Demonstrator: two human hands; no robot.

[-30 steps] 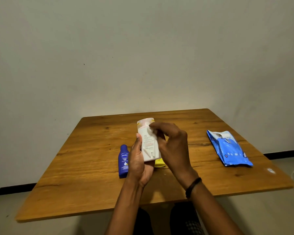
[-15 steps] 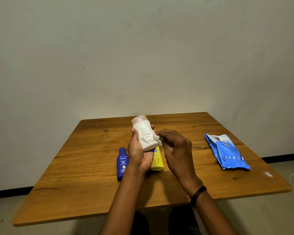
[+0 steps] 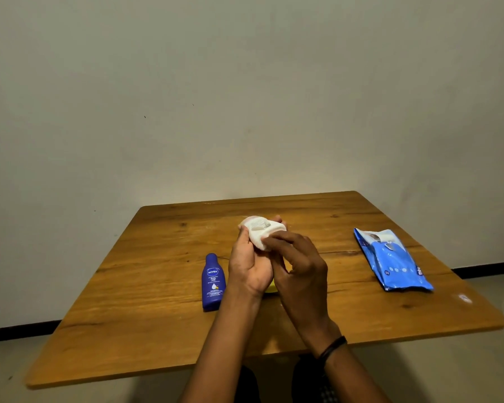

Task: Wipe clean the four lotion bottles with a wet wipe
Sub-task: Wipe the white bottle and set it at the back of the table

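Observation:
Above the middle of the table, my left hand (image 3: 249, 266) grips a white lotion bottle (image 3: 258, 225), tipped over with one end pointing up and away. My right hand (image 3: 298, 267) has its fingers curled on a white wet wipe (image 3: 263, 244) and presses it against the bottle's near side. Wipe and bottle are both white and hard to tell apart. A dark blue Nivea bottle (image 3: 213, 282) lies flat on the table just left of my left wrist. Only a sliver of a yellow bottle (image 3: 271, 287) shows below my hands.
A blue pack of wet wipes (image 3: 392, 261), opened at its far end, lies on the right side of the wooden table (image 3: 146, 286). A small white mark (image 3: 464, 298) sits near the table's right edge. A plain wall stands behind.
The white bottle has tipped from upright to lying over in my left hand. My right hand has moved from the bottle's right side onto its near side with the wipe.

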